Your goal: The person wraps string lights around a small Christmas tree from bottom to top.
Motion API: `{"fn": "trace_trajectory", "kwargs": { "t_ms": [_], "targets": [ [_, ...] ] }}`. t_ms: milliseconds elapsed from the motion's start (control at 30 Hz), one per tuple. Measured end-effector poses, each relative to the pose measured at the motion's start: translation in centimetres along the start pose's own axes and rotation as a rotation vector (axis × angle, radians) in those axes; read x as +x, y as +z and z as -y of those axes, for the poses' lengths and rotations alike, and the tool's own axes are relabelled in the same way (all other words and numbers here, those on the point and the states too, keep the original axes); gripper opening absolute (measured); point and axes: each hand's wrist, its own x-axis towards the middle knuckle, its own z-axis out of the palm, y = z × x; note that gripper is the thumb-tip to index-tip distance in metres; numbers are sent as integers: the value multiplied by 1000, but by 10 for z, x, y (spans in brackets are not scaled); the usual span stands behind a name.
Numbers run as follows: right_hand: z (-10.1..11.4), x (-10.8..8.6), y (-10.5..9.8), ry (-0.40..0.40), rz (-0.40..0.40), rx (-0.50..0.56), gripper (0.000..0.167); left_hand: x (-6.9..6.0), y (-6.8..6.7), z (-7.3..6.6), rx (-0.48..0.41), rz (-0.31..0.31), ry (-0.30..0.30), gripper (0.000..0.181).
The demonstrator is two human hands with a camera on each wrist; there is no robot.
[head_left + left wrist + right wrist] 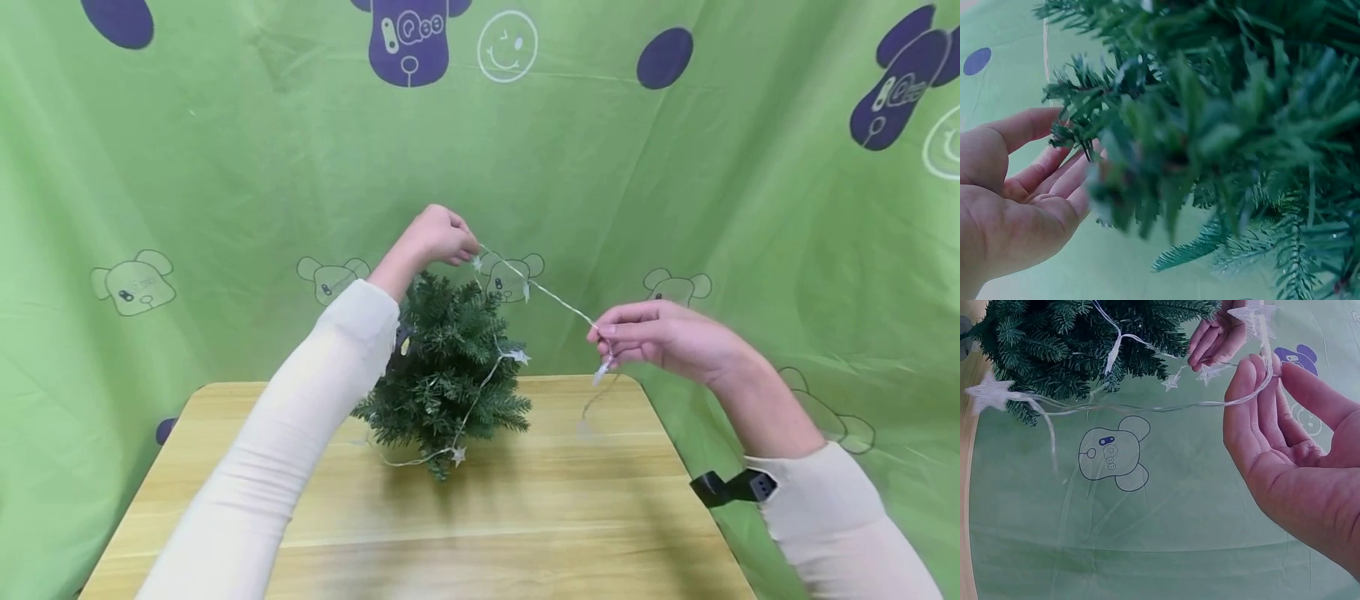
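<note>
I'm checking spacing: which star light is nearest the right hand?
The star light hanging just below where the right hand pinches the string; the others are farther off.

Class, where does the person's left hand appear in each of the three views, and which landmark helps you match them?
Head: the left hand is near the middle, just above the tree.
Left wrist: the left hand is large at the left edge, fingertips partly hidden by the tree.
Right wrist: the left hand is small, at the top, right of centre.
Shared landmark: the tree.
</note>
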Motion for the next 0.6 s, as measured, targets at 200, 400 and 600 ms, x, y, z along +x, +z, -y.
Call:
{"fn": "trace_trajectory", "kwargs": {
  "t_ms": [200,400,600],
  "targets": [
    [-1,1,2,5,15,-21,21,2,-2,11,22,-9,-26,17],
    [-2,3,1,-6,40,-26,21,0,-11,27,-13,-1,-38,20],
    [-1,4,0,-17,59,-20,24,-6,-24,38,-86,46,-38,26]
  ]
}}
